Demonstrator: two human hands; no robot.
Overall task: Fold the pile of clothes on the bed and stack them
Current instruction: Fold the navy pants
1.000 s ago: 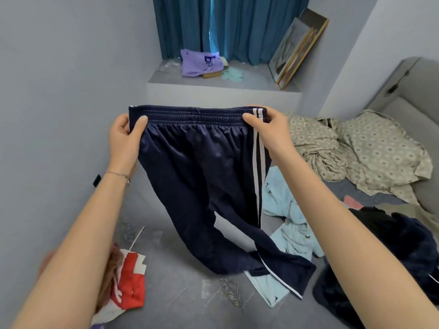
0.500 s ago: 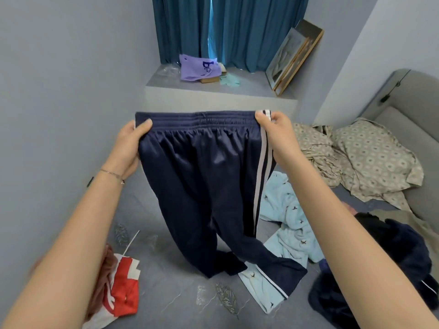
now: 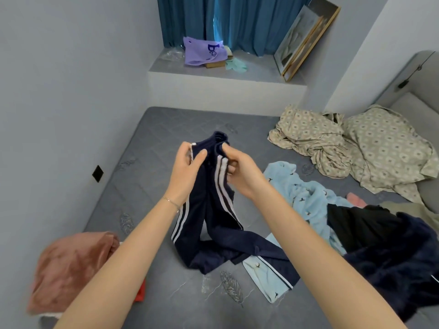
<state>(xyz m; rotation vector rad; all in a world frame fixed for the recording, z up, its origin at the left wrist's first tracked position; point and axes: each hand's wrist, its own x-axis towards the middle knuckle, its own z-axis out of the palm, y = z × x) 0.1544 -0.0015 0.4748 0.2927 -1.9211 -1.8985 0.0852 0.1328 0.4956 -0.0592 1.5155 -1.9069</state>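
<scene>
**Grey mattress, navy trousers held up by the waistband**

An unfolded pile of dark and pale blue clothes lies at the right. A pink garment sits at the near left. The navy trousers hang at centre, their striped legs trailing onto the mattress and over a pale blue piece. The left hand and right hand each pinch the doubled waistband. The cloth looks light, limp and slippery, so the elastic waistband and hems seem the surest holds.
</scene>
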